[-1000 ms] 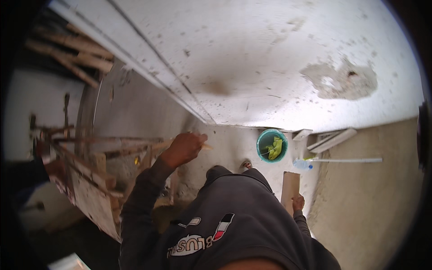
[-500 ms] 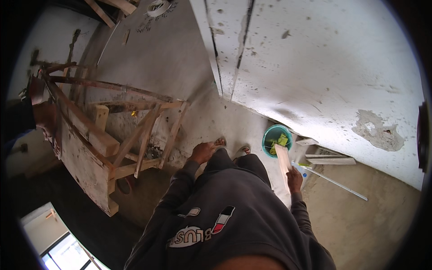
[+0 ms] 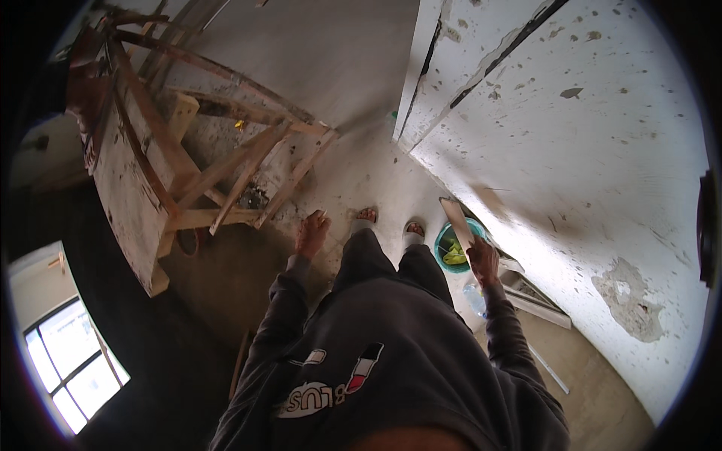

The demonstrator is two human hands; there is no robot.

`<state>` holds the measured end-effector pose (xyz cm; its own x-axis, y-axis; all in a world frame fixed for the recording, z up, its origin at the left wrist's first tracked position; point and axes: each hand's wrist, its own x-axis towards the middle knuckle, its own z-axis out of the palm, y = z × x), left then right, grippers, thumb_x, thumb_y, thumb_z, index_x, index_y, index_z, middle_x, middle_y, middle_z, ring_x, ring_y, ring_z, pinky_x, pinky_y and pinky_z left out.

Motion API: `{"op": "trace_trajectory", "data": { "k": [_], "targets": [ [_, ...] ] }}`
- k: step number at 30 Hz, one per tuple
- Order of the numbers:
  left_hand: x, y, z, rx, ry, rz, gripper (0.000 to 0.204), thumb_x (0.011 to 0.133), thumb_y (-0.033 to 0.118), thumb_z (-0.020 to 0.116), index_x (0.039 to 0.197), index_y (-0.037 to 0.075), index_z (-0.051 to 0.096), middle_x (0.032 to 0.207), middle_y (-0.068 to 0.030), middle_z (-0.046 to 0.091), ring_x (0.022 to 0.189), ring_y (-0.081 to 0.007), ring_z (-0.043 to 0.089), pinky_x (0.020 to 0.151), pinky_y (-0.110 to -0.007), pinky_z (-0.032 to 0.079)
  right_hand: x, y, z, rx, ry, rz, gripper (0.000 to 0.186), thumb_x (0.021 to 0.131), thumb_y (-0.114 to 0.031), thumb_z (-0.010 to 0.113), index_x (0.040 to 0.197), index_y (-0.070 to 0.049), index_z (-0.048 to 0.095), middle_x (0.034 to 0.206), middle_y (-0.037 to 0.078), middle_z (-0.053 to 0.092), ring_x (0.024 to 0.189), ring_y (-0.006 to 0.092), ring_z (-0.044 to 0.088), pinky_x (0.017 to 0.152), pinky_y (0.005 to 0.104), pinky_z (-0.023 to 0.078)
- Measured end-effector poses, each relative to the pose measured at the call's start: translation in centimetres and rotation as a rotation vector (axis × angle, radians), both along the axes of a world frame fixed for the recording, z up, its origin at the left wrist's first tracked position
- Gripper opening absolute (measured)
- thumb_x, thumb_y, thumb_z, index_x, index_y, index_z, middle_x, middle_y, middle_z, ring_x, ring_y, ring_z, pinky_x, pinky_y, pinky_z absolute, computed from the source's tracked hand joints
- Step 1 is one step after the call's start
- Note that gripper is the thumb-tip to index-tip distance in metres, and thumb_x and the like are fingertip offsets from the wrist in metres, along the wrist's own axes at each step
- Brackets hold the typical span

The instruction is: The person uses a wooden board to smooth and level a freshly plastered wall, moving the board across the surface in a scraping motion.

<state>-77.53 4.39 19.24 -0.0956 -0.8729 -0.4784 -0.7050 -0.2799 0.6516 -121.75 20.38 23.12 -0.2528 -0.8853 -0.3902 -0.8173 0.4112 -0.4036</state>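
My right hand (image 3: 483, 261) is closed around one end of a flat wooden board (image 3: 457, 222), which slants up and away to the left. Under and beside the board stands a green bucket (image 3: 439, 258) with crumpled yellow-green material (image 3: 454, 253) inside. On the other side of my legs, my left hand (image 3: 310, 234) is raised with its fingers curled. A small pale spot shows at its fingertips, too small to name. The wooden frame (image 3: 248, 161) stands nearest to that hand, apart from it.
Another person's arm (image 3: 86, 101) reaches to the frame's far-left side. A pitted white wall (image 3: 556, 150) rises on the right, with planks (image 3: 538, 307) along its foot. A clear plastic bottle (image 3: 475, 298) and a white rod (image 3: 549, 370) lie nearby. A window (image 3: 71, 353) shows lower left.
My right hand has carried the board forward, and its far end now reaches past the bucket. The left hand has come away from my thigh, out to the left. My view has turned.
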Motion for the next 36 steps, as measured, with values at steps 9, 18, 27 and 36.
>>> {"op": "trace_trajectory", "data": {
  "k": [9, 18, 27, 36],
  "targets": [
    [-8.3, 8.8, 0.3, 0.139, 0.124, 0.114, 0.028, 0.091, 0.027, 0.059, 0.100, 0.001, 0.061, 0.078, -0.0179, 0.063, 0.072, -0.0313, 0.063, 0.067, -0.041, 0.048, -1.7, -3.5, -4.0, 0.002, -0.035, 0.123, 0.024, 0.077, -0.014, 0.055, 0.099, -0.005, 0.062, 0.087, 0.020, 0.065, 0.080, 0.0398, 0.064, 0.070, 0.0511, 0.049],
    [-9.7, 14.2, -5.2, -0.001, 0.001, 0.000, 0.022, 0.090, 0.024, 0.060, 0.101, 0.005, 0.062, 0.089, -0.0176, 0.066, 0.082, -0.0369, 0.064, 0.071, -0.043, 0.050, -0.7, -6.4, -9.9, 0.070, -0.052, 0.020, 0.028, 0.075, -0.022, 0.058, 0.093, -0.001, 0.062, 0.089, 0.026, 0.064, 0.087, 0.0428, 0.062, 0.076, 0.0514, 0.047],
    [-9.2, 16.3, -9.3, -0.085, -0.144, 0.006, 0.018, 0.087, 0.021, 0.062, 0.102, 0.010, 0.058, 0.092, -0.0143, 0.066, 0.079, -0.0367, 0.063, 0.069, -0.046, 0.048, -0.4, -9.4, -20.5, 0.044, 0.096, 0.187, 0.035, 0.075, -0.018, 0.055, 0.106, -0.003, 0.064, 0.083, 0.023, 0.066, 0.081, 0.0411, 0.064, 0.075, 0.0493, 0.050],
    [-10.5, 15.7, -12.6, -0.172, -0.190, 0.003, 0.017, 0.090, 0.020, 0.060, 0.105, 0.011, 0.058, 0.090, -0.0106, 0.066, 0.073, -0.0338, 0.064, 0.064, -0.043, 0.049, 0.0, -12.1, -30.4, -0.003, 0.158, 0.195, 0.031, 0.078, -0.022, 0.052, 0.103, -0.006, 0.061, 0.080, 0.019, 0.065, 0.077, 0.0382, 0.064, 0.070, 0.0500, 0.050]
  ]
}}
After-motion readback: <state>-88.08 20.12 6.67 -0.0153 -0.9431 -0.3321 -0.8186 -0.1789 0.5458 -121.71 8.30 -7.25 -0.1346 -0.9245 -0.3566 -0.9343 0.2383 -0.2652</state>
